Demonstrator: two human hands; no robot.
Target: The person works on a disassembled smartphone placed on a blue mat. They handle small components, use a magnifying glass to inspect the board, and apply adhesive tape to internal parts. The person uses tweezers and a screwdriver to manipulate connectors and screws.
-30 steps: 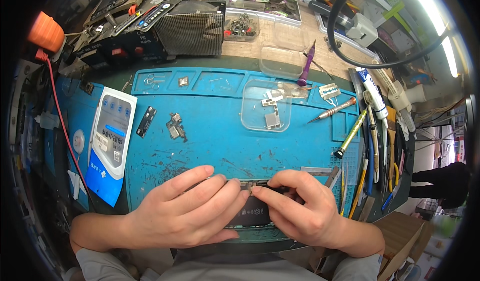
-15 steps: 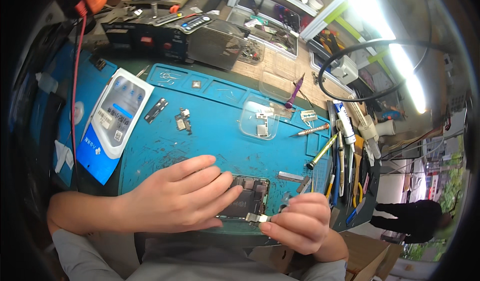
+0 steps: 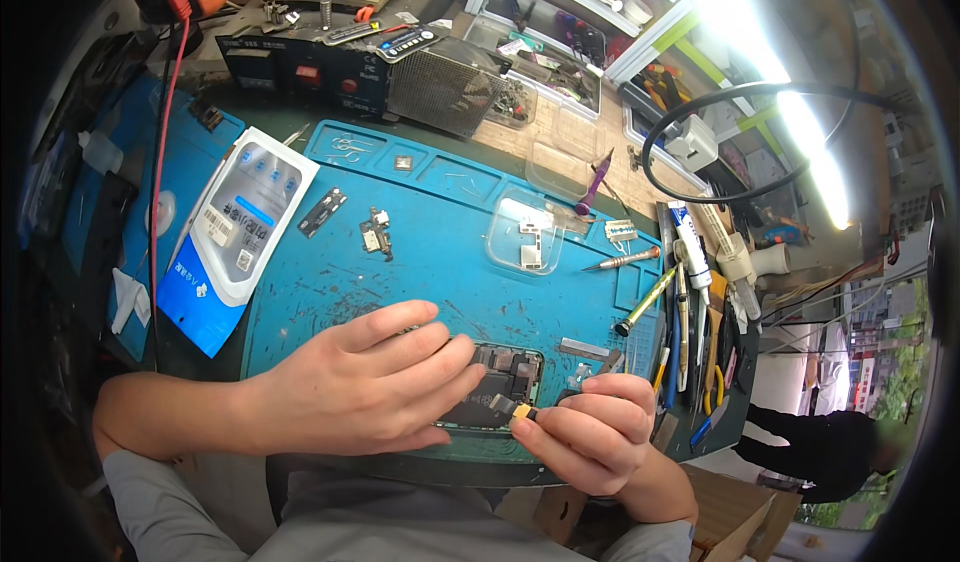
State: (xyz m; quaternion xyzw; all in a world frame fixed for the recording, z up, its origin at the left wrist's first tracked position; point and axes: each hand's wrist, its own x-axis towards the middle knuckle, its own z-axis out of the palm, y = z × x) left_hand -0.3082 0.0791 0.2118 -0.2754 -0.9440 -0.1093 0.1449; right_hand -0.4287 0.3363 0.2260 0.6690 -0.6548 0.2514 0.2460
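An opened smartphone (image 3: 522, 369) lies near the mat's front edge, its dark battery and inner parts showing. My left hand (image 3: 375, 382) is laid over its left end, fingers along the far side and thumb by the near edge, holding it; the palm hides much of it. Between thumb and fingertips my right hand (image 3: 592, 437) pinches a small flat flex-like piece (image 3: 521, 412), part dark and part gold, above the phone's near right corner. Its exact kind is too small to make out. Short metal bars (image 3: 583, 349) rest just beyond that hand.
Small phone parts (image 3: 376, 234) and a clear plastic box (image 3: 510, 258) sit farther back on the blue mat (image 3: 420, 277). A blue-white packet (image 3: 235, 232) lies left. Screwdrivers, pliers and tweezers crowd the right edge, near a screwdriver (image 3: 645, 302). A person (image 3: 820, 447) stands beyond, right.
The small piece in my right hand has turned and come up slightly over the phone; its gold side now shows. My left hand stays on the phone. The whole view has shifted slightly.
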